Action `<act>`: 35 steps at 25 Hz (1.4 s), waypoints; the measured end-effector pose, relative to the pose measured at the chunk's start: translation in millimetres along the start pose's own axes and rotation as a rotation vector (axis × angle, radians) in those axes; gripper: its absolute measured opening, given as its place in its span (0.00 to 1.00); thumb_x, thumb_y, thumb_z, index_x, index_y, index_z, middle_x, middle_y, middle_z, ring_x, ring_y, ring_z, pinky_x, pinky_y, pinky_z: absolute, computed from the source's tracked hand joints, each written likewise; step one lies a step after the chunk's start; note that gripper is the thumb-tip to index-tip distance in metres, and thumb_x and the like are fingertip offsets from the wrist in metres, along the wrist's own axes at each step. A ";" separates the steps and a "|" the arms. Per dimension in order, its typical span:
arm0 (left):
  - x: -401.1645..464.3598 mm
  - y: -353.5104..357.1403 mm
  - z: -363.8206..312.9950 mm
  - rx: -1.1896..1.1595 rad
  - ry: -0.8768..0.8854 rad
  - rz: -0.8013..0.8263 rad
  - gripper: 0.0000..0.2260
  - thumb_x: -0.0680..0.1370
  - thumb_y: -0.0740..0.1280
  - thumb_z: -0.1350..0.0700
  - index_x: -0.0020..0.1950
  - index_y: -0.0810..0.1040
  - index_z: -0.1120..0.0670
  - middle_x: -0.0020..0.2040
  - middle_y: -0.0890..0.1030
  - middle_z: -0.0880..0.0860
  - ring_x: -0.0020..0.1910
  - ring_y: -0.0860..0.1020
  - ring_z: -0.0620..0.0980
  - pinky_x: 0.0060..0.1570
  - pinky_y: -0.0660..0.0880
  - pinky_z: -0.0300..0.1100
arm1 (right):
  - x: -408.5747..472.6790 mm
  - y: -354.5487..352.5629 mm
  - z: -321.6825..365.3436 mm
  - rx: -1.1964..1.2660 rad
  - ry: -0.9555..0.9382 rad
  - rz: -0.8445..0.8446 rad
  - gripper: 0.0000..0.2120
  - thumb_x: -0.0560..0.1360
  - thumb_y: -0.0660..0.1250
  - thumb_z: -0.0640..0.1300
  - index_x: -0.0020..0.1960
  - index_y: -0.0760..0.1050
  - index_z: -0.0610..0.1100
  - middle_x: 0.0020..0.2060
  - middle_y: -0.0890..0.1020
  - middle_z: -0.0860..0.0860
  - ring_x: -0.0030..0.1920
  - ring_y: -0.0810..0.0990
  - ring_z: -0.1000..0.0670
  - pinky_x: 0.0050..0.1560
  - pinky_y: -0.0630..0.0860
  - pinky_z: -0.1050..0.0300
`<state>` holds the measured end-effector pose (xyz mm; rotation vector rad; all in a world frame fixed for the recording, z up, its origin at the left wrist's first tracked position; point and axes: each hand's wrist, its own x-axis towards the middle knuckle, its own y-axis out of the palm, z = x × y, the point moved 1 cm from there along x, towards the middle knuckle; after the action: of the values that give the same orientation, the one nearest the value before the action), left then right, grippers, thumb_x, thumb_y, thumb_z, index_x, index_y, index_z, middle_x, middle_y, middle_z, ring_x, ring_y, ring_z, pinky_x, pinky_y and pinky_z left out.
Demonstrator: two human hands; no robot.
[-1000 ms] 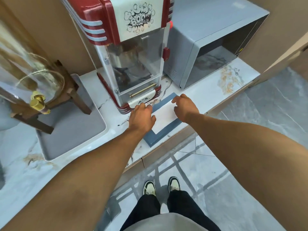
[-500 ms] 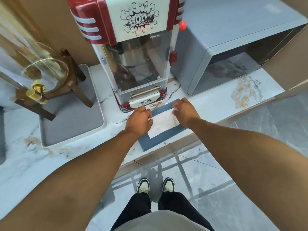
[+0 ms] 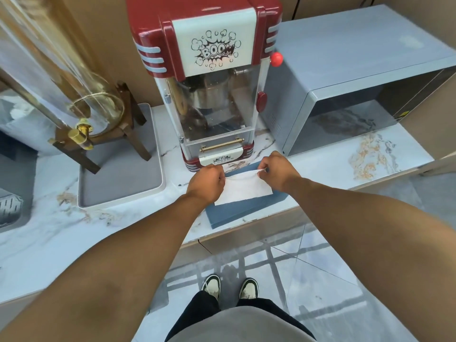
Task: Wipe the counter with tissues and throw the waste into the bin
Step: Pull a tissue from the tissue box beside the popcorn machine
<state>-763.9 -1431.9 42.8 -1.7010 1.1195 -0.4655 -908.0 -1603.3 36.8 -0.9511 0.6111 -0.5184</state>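
White tissue [image 3: 243,188] stretches between our two hands over a blue tissue box [image 3: 246,208], which lies flat on the marble-patterned surface [image 3: 320,166] close to its front edge. Our left hand [image 3: 206,182] is curled into a loose fist, pinching the tissue's left end, and our right hand [image 3: 277,170] pinches the tissue's upper right corner between thumb and fingertips, lifting that corner into a thin twisted point. The sheet's lower edge hangs over the top of the box. At twelve o'clock from the box, just beyond our hands, stands a red and white popcorn machine [image 3: 212,90] with "BOOM" printed on its top panel. At two o'clock sits a pale blue microwave [image 3: 357,95], just beside the machine. At ten o'clock, a grey tray [image 3: 118,174] carries a wooden stand holding a glass drink dispenser [image 3: 74,95] with a brass tap. Orange-brown stains [image 3: 370,156] mark the surface at three o'clock, in front of the microwave, and fainter ones [image 3: 71,203] show at nine o'clock, beside the tray. Below, our shoes [image 3: 229,287] stand on the glossy tiled floor.
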 end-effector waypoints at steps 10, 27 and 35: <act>-64.2 -47.1 41.8 0.051 -0.276 -0.161 0.07 0.81 0.60 0.58 0.51 0.77 0.55 0.50 0.82 0.61 0.47 0.79 0.63 0.49 0.79 0.51 | 2.8 25.0 82.3 0.049 -0.205 0.088 0.01 0.74 0.65 0.46 0.44 0.74 0.52 0.40 0.81 0.50 0.42 0.80 0.46 0.41 0.74 0.59; -309.4 -85.9 208.7 -0.122 -0.557 -0.373 0.11 0.78 0.62 0.65 0.56 0.80 0.58 0.57 0.82 0.59 0.58 0.78 0.61 0.56 0.76 0.50 | -112.8 153.1 302.7 0.018 -0.490 0.232 0.02 0.76 0.66 0.43 0.46 0.78 0.48 0.44 0.83 0.46 0.44 0.83 0.43 0.47 0.79 0.54; -434.1 -98.4 302.4 -0.139 -0.682 -0.422 0.12 0.76 0.61 0.65 0.56 0.80 0.58 0.57 0.82 0.59 0.56 0.78 0.60 0.53 0.76 0.47 | -192.1 235.8 431.3 -0.100 -0.633 0.211 0.06 0.75 0.63 0.45 0.51 0.77 0.49 0.55 0.81 0.47 0.56 0.78 0.44 0.55 0.77 0.52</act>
<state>-711.3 -898.2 87.1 -2.0056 0.3049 -0.0366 -719.1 -1111.7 70.5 -1.0626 0.1595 0.0158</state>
